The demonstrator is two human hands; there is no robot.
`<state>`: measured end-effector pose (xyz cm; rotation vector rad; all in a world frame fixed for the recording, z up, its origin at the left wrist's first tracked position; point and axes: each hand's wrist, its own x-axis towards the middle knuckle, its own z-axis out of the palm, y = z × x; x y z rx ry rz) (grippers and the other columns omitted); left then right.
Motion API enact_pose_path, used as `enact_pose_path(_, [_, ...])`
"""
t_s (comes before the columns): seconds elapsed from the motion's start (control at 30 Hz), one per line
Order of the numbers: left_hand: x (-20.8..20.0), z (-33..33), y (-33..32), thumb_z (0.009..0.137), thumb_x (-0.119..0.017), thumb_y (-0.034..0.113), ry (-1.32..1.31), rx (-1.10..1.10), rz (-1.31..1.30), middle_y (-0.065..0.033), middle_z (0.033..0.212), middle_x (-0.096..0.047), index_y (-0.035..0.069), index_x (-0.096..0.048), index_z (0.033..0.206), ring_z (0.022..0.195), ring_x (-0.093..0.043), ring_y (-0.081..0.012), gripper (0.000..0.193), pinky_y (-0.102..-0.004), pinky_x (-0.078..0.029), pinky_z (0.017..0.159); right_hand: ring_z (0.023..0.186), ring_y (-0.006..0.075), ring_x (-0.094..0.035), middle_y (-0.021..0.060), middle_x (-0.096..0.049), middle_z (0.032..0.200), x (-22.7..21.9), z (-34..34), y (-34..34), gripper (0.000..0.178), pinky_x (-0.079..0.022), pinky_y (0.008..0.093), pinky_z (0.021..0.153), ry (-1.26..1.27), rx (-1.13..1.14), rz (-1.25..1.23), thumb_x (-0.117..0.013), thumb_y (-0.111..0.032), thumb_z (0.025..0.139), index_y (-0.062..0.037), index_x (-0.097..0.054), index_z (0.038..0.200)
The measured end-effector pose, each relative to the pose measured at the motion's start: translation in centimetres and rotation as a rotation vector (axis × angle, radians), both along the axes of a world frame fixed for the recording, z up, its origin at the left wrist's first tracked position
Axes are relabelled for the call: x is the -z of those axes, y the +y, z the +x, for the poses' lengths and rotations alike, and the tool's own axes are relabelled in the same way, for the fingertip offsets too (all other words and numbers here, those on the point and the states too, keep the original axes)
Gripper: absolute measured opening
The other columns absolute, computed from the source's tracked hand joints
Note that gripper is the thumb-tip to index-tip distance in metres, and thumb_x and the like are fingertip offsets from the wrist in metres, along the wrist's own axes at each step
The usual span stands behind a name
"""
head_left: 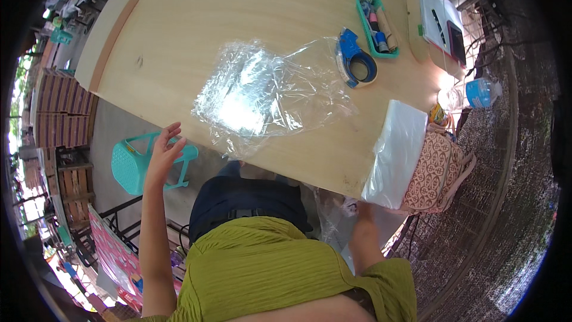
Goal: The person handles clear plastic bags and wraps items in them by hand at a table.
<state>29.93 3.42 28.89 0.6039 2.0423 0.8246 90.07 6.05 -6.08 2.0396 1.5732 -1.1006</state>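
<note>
My left hand (167, 146) hovers just off the table's near left edge, fingers stretched and apart, with nothing in it. My right forearm (364, 244) reaches down to the near right table edge. The right hand is mostly hidden there, beside loose clear plastic (335, 211) hanging below the edge; whether it grips that plastic does not show. A shiny clear plastic bag (250, 89) lies crumpled and spread on the table (179, 24), its near corner over the edge. At the near right corner lies a stack of flat clear plastic bags (395, 149).
A blue tape dispenser (356, 62) sits beyond the crumpled bag, beside a green basket (378, 27) of markers. Papers and a phone (456, 43) lie far right. A patterned backpack (440, 170) adjoins the bag stack. Below my left hand stands a turquoise stool (132, 167).
</note>
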Motion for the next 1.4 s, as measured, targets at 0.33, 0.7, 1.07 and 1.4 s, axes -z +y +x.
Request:
enact_pose_path(0.33, [8.6,-5.6,5.3,0.079,-0.072,0.019,0.566,0.332,0.302,-0.0203,0.128,-0.05,0.003,-0.045,0.132,0.109,-0.056,-0.0316,0.062,-0.0389,-0.046,0.092,0.079,0.0255,-0.067,0.0151,-0.067,0.099,-4.1,-1.1,-2.2,0.027,-0.055,0.0382,0.065,-0.039,-0.015,0.04,-0.062,-0.012,0.075,-0.0021,-0.068,0.1])
enact_pose_path(0.7, [10.4,-6.4,17.0,0.076,-0.069,0.044,0.455,0.347,-0.018,-0.0185,0.1,-0.066,0.001,-0.055,0.117,0.094,-0.064,-0.0345,0.061,-0.0426,-0.05,0.079,0.073,0.0212,-0.068,0.0134,-0.069,0.086,-29.2,-10.6,5.4,0.022,-0.053,0.0329,0.063,-0.07,0.254,0.274,-0.065,-0.012,0.078,0.0003,-0.067,0.097])
enact_pose_path(1.07, [15.6,-15.6,16.0,0.072,-0.073,0.025,0.042,0.117,0.363,-0.0223,0.096,-0.066,-0.006,-0.058,0.106,0.091,-0.065,-0.0319,0.049,-0.042,-0.05,0.08,0.134,0.0325,-0.04,0.0133,-0.055,0.132,-25.6,-44.2,11.9,0.028,-0.018,0.0621,0.109,0.317,-0.653,0.94,-0.068,-0.025,0.08,-0.0144,-0.067,0.106])
enact_pose_path(1.4, [9.7,-20.9,10.6,0.07,-0.08,0.026,0.756,-0.202,0.322,-0.0217,0.128,-0.048,-0.003,-0.042,0.13,0.115,-0.05,-0.0328,0.077,-0.0423,-0.045,0.091,0.124,0.0388,-0.048,0.0161,-0.045,0.139,-26.0,-38.3,20.0,0.042,-0.045,0.0535,0.095,1.816,0.404,0.065,-0.051,-0.033,0.093,-0.0135,-0.05,0.131])
